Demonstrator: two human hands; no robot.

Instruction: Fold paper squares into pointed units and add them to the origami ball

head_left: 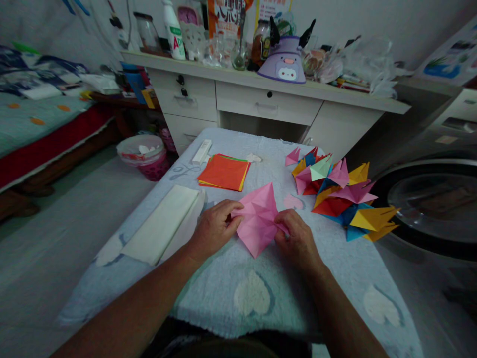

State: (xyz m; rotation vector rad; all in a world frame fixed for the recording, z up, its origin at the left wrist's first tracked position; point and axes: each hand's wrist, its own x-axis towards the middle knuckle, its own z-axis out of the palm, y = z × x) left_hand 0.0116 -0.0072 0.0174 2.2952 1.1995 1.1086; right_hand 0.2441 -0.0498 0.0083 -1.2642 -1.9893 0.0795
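Observation:
A creased pink paper square (258, 219) lies on the towel-covered table (238, 288) in front of me, partly folded with raised ridges. My left hand (215, 227) pinches its left corner, fingers curled onto the paper. My right hand (297, 237) pinches the paper's right edge. Both hands rest low on the table. A stack of coloured paper sheets (224, 172), orange on top, lies beyond the pink paper. To the right sits a pile of folded pointed paper pieces (343, 196) in pink, yellow, blue, red and green.
A folded white cloth (162, 223) lies at the table's left. A small white box (201, 151) sits by the paper stack. Behind stands a white desk (268, 99) crowded with bottles and jars. A pink bin (143, 155) and a bed (37, 124) lie left; a washing machine (428, 199) right.

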